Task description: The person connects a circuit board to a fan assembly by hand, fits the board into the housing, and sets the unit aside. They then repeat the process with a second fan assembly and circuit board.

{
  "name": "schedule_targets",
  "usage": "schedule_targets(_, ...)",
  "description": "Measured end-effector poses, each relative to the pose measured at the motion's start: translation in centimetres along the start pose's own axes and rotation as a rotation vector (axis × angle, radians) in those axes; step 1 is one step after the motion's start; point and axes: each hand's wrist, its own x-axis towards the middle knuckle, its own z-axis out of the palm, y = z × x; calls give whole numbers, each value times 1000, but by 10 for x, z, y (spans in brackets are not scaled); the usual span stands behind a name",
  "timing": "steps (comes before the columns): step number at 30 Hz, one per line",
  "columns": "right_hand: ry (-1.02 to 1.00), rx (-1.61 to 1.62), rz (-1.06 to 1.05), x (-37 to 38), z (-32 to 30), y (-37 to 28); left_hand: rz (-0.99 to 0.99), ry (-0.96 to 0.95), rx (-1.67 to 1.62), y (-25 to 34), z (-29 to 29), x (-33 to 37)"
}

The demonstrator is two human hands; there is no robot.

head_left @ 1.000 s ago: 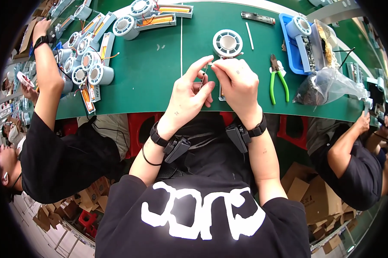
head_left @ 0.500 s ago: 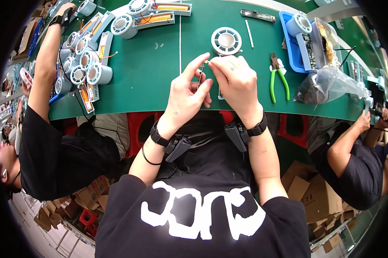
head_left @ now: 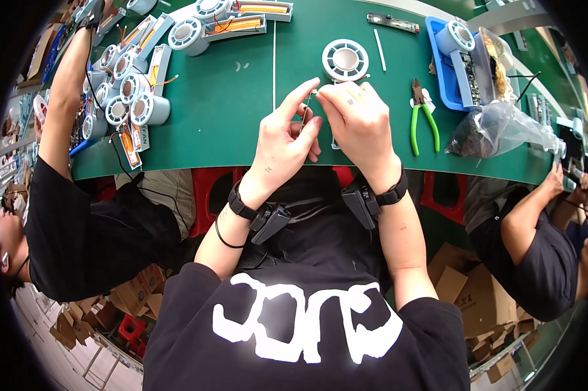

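Above the near edge of the green table, my left hand (head_left: 282, 140) is closed round a thin board (head_left: 305, 112), seen nearly edge-on, probably a small circuit board. My right hand (head_left: 360, 124) is closed in a pinch at the board's upper end. A tiny pale part shows at those fingertips, too small to name. Just beyond my hands stands a light blue handheld fan (head_left: 345, 60) with a round slotted head; my right hand hides most of its body. Green-handled cutting pliers (head_left: 423, 120) lie right of my right hand.
Several fan units (head_left: 149, 111) crowd the left, near a co-worker's arm (head_left: 66, 101); more (head_left: 235, 26) lie at the back. At right are a blue tray (head_left: 445, 85) and a clear plastic bag (head_left: 502, 127). A white stick (head_left: 380, 50) and a narrow part (head_left: 392, 23) lie behind.
My hands keep almost the same pose round the board. At the left, the co-worker's hand has moved farther up toward the picture's edge.
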Motion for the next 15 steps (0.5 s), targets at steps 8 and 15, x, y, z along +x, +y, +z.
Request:
schedule_targets(8,-118,22,-137,10,-16,10,-8,-60,27,3,-8,1)
schedule_targets(15,-113,165,-134,15,-21,24,-36,-114,-22,2,-11,2)
